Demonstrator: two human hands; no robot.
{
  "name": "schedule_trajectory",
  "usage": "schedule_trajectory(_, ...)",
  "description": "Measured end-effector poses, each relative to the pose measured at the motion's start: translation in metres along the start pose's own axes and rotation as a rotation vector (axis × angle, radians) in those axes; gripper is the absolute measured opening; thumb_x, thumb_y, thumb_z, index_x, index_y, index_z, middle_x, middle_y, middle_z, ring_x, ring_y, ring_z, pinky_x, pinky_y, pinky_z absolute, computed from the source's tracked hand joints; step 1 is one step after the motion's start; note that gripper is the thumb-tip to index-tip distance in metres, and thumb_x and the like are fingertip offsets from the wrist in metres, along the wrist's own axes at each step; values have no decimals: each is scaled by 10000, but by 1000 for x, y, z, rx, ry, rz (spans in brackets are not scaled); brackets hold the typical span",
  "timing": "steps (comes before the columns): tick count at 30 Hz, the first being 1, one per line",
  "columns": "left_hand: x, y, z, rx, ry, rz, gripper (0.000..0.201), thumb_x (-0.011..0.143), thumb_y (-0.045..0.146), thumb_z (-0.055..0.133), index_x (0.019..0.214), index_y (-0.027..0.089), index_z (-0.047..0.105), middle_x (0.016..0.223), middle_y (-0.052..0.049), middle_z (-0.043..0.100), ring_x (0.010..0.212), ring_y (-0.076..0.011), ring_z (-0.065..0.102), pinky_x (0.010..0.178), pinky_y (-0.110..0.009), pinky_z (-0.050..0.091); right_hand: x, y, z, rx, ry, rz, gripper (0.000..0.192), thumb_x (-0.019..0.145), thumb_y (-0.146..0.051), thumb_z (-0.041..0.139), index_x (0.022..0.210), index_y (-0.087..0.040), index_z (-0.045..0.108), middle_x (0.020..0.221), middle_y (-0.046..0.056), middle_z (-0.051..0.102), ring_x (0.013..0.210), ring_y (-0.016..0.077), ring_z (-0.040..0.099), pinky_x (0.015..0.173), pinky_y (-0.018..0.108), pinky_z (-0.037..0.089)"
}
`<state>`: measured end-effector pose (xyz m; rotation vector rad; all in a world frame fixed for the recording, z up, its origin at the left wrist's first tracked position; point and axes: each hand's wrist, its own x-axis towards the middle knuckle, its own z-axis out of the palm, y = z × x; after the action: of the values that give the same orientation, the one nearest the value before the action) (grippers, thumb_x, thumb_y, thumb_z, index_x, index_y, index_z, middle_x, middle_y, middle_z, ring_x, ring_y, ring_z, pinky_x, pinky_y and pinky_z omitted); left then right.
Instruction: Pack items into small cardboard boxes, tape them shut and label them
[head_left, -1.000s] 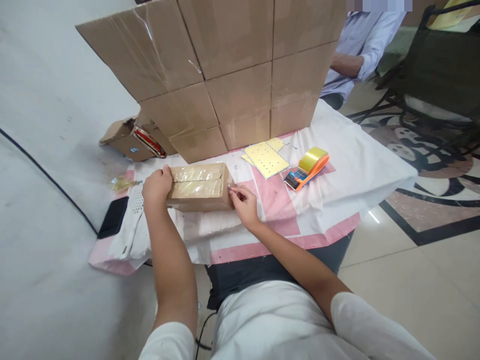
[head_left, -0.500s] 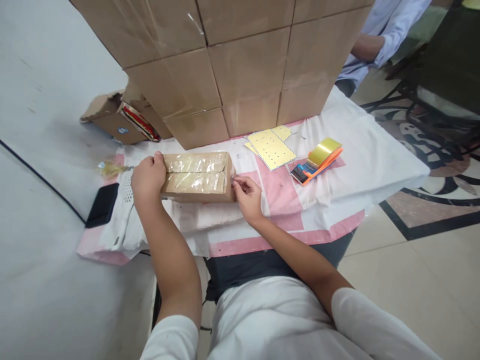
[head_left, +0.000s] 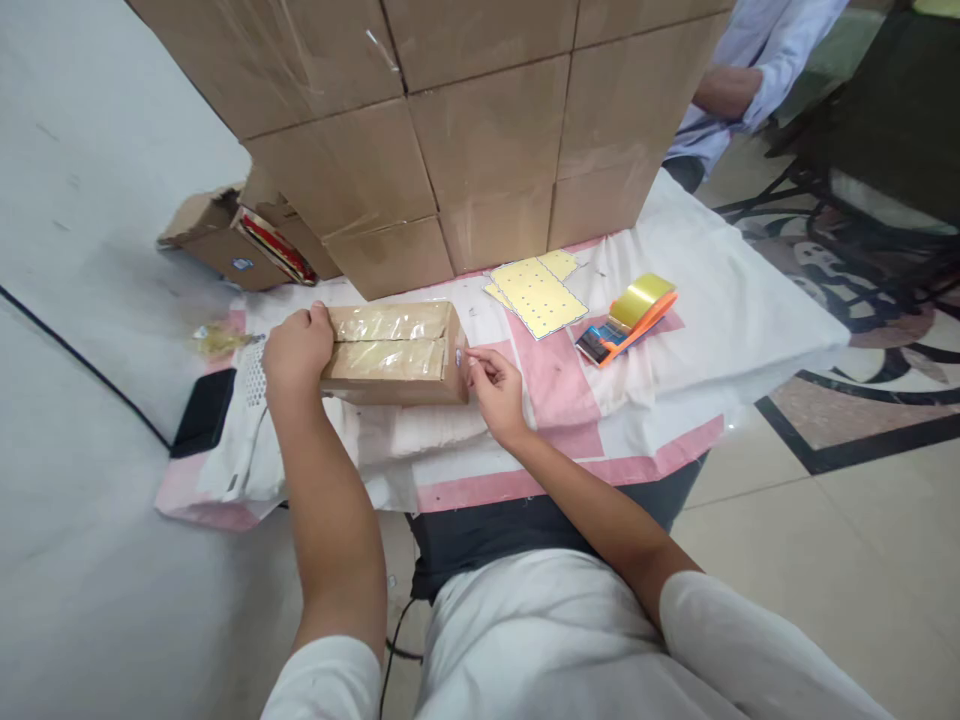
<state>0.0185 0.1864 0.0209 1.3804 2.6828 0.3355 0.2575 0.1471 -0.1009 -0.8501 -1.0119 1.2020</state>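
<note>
A taped cardboard box (head_left: 390, 358) lies lengthwise on the cloth-covered table, clear tape shining along its top seam. My left hand (head_left: 298, 350) is wrapped over the box's left end. At the opposite end, my right hand (head_left: 495, 390) has thumb and fingertips pinched together just off the end face. Whether something small sits in that pinch cannot be made out. A small blue-and-white sticker (head_left: 459, 356) shows on this end face, close to my fingertips.
Tall stacked cardboard boxes (head_left: 487, 140) stand behind. Yellow sticker sheets (head_left: 538, 298) and an orange tape dispenser (head_left: 628, 318) lie to the right. A black phone (head_left: 202, 412) and an opened carton (head_left: 225, 235) are leftward. Another person's arm (head_left: 739, 90) is at upper right.
My right fingertips have drawn slightly back from the box end, and the small sticker there now shows. My left hand keeps its hold. The view has shifted a little.
</note>
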Motion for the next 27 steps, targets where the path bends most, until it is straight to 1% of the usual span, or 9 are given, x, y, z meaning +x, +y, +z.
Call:
schedule_trajectory(4, -1, 0, 0, 2, 10, 6, 637, 1050, 450, 242, 1317, 59, 668, 1449, -256, 611, 1396, -421, 542, 1138, -603, 424, 3, -4, -6, -41, 67, -32, 252, 891, -421, 670, 1006, -209, 743, 653, -30, 595, 605, 120, 536, 610, 270, 453)
schedule_trajectory(8, -2, 2, -1, 5, 2, -11, 640, 1046, 456, 244, 1323, 66, 669, 1435, -251, 624, 1375, -428, 558, 1119, -597, 437, 9, 0, -7, -70, -62, 47, 263, 814, -446, 711, 882, -201, 778, 730, 20, 671, 620, 135, 544, 576, 275, 415)
schedule_trajectory(10, -1, 2, -1, 4, 5, -15, 639, 1042, 461, 243, 1320, 75, 671, 1430, -249, 628, 1360, -425, 570, 1102, -591, 448, 12, -1, -9, -74, -128, 90, 257, 777, -439, 734, 851, -198, 785, 729, 27, 677, 620, 138, 540, 563, 273, 399)
schedule_trajectory(11, -1, 1, -1, 4, 6, -15, 638, 1041, 464, 245, 1317, 79, 672, 1429, -248, 630, 1356, -423, 573, 1096, -589, 452, 12, -2, -10, -79, -128, 94, 250, 775, -426, 733, 857, -198, 790, 709, 21, 664, 614, 136, 527, 561, 270, 391)
schedule_trajectory(15, 1, -1, 1, 7, 5, -9, 644, 1036, 472, 243, 1305, 78, 677, 1426, -249, 631, 1352, -427, 572, 1082, -583, 459, 4, -6, -10, -87, 34, 43, 281, 850, -422, 648, 943, -198, 791, 631, -12, 587, 581, 121, 468, 557, 263, 377)
schedule_trajectory(16, 2, -1, 1, 7, 5, -11, 647, 1036, 472, 240, 1305, 77, 677, 1422, -250, 634, 1349, -427, 574, 1080, -582, 459, 0, -5, -9, -79, 38, 52, 300, 853, -432, 638, 959, -193, 786, 613, -19, 572, 566, 117, 456, 548, 262, 370)
schedule_trajectory(21, 2, 0, 0, 13, -2, -24, 643, 1044, 465, 242, 1322, 73, 670, 1430, -247, 630, 1352, -412, 577, 1105, -577, 445, -5, 3, -7, -37, -180, 170, 375, 806, -441, 684, 1050, -173, 782, 541, -55, 496, 497, 98, 400, 509, 256, 318)
schedule_trajectory(24, 2, 2, 0, 17, -1, -30, 630, 1048, 456, 247, 1323, 75, 667, 1441, -246, 622, 1368, -409, 569, 1108, -583, 446, 2, 3, -10, -44, -193, 141, 332, 814, -443, 678, 1004, -197, 795, 566, -36, 532, 521, 111, 439, 513, 261, 335)
schedule_trajectory(27, 1, 2, -1, 10, 4, -39, 633, 1048, 457, 248, 1327, 69, 663, 1444, -250, 617, 1379, -418, 558, 1104, -595, 449, 8, 2, -9, -77, -140, 104, 269, 798, -432, 700, 917, -209, 791, 617, -14, 588, 568, 125, 483, 536, 266, 379)
